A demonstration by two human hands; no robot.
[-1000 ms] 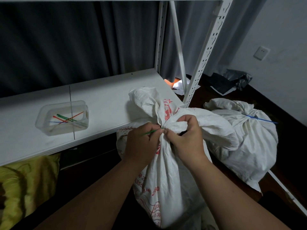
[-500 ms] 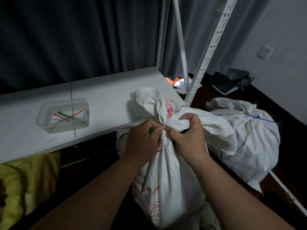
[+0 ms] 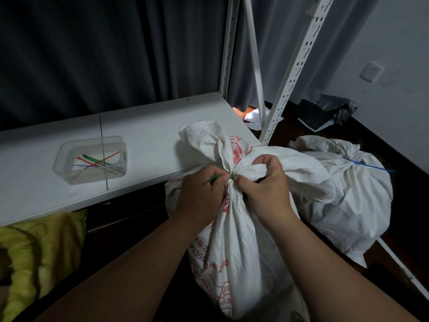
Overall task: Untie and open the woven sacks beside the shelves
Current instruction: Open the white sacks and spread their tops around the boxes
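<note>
A white woven sack [image 3: 241, 247] with red print stands in front of me, its neck bunched and bound by a green tie [image 3: 214, 179]. My left hand [image 3: 199, 196] pinches the green tie at the neck. My right hand [image 3: 262, 189] grips the gathered cloth of the neck just to the right, thumb against the tie. A second white woven sack [image 3: 355, 201] lies on the floor to the right, still bound with a blue tie [image 3: 369, 167].
A white shelf board [image 3: 148, 135] runs left of the sack, carrying a clear plastic tray [image 3: 65, 163] with several coloured ties. White perforated shelf uprights [image 3: 294, 63] rise behind. A yellow bag [image 3: 39, 247] sits under the shelf. Dark bags [image 3: 325, 112] lie by the wall.
Both hands stay at the sack's neck, with only small finger shifts on the green tie. The view has tilted slightly.
</note>
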